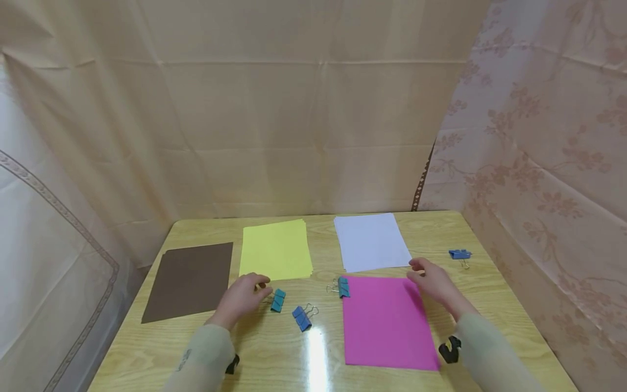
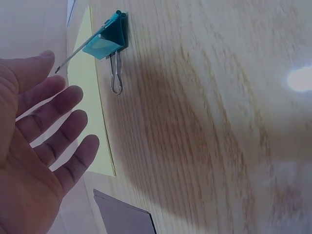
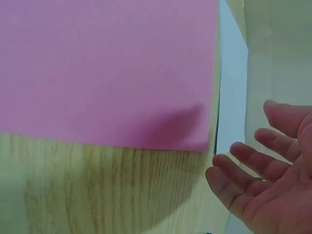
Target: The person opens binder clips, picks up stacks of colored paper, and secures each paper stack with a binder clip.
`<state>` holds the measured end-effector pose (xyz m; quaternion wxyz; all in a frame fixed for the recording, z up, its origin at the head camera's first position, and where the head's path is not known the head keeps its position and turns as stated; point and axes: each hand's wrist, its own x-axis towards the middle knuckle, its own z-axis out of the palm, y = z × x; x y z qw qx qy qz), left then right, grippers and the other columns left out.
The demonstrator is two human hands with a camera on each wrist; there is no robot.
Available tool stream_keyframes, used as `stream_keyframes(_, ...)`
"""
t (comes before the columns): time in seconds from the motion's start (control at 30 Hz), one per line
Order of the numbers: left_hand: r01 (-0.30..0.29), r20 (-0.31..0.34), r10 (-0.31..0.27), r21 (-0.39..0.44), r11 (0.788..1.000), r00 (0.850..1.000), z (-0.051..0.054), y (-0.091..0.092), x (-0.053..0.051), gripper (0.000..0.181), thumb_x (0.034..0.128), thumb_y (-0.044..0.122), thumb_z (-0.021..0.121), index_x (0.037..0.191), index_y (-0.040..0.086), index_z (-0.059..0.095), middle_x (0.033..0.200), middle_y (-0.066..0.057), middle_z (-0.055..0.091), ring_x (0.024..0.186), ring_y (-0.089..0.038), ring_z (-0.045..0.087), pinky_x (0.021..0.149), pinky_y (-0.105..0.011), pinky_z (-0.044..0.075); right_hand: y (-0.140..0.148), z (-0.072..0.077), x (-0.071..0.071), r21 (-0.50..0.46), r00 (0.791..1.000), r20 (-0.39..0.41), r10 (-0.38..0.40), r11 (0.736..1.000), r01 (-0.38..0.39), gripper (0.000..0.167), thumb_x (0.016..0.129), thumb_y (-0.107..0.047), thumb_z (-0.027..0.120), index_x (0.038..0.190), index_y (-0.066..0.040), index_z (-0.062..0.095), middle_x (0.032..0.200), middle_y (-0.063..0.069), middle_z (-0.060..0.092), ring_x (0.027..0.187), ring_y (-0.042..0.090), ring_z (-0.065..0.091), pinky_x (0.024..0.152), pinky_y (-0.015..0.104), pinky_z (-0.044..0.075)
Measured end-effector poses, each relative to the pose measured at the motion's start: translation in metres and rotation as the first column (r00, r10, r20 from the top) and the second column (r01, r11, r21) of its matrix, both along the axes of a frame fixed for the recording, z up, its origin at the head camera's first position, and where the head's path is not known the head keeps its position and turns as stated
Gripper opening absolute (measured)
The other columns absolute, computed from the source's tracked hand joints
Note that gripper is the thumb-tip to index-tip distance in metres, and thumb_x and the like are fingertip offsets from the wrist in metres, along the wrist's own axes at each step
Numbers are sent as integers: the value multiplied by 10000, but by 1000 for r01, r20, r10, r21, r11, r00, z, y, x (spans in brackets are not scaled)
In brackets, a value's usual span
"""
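Observation:
My left hand hovers beside a teal binder clip that stands on the table. In the left wrist view its fingers are loosely bent, the thumb and fingertips near one wire handle of that binder clip; nothing is gripped. Over the far right corner of a magenta paper stack is my right hand, fingers relaxed and holding nothing. The right wrist view shows its fingers apart from the magenta paper. A second teal binder clip is clamped on the magenta stack's far left corner.
A blue binder clip lies between the left hand and the magenta stack. Another blue clip is at the far right. Brown paper, yellow paper and white paper lie along the table's left and back, before a curtain.

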<state>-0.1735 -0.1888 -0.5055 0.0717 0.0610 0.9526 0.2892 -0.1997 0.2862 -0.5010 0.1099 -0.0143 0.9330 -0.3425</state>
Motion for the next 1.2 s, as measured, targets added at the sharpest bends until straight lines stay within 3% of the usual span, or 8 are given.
stream_keyframes(0.2,15,-16,-15,-22,1000,1000,-3,-1,0,270,979,237,707,1187,69,739,1039,-15,707,956,-210,652,866,-474,547,-10,-5,-7,64,987,-93,131,990,-125,572,1032,-227,599,1467,100,424,1469,375,430,1343,570,410,1082,675,358)
stream_keyframes(0.4,25,-4,-25,-27,999,1000,-3,-2,1,254,985,238,697,1173,74,743,998,0,698,907,-181,631,841,-458,543,-20,-17,-10,236,965,-149,214,956,-176,611,1001,-263,659,1486,38,442,1498,393,374,1356,606,362,1070,732,317)
stream_keyframes(0.57,34,-3,-34,-35,999,999,-5,-2,2,254,983,250,702,1163,77,748,977,7,695,878,-165,622,816,-443,543,-26,-24,-10,335,963,-119,241,923,-190,648,1000,-349,660,1515,-25,438,1562,355,310,1407,635,251,1056,808,223)
stream_keyframes(0.8,47,-19,-48,-63,997,999,-5,-2,2,234,976,268,707,1115,88,762,933,27,690,849,-146,616,810,-436,543,-32,-30,-10,351,965,-88,249,914,-204,705,975,-433,679,1533,-70,445,1607,308,274,1450,633,143,1081,821,103)
stream_keyframes(1.2,54,-17,-55,-83,995,998,-4,-2,5,133,966,282,721,932,160,761,871,56,676,785,-114,599,743,-408,539,-35,-35,-8,396,959,-57,277,888,-233,680,997,-447,639,1528,-67,450,1592,293,304,1429,638,201,1047,832,186)
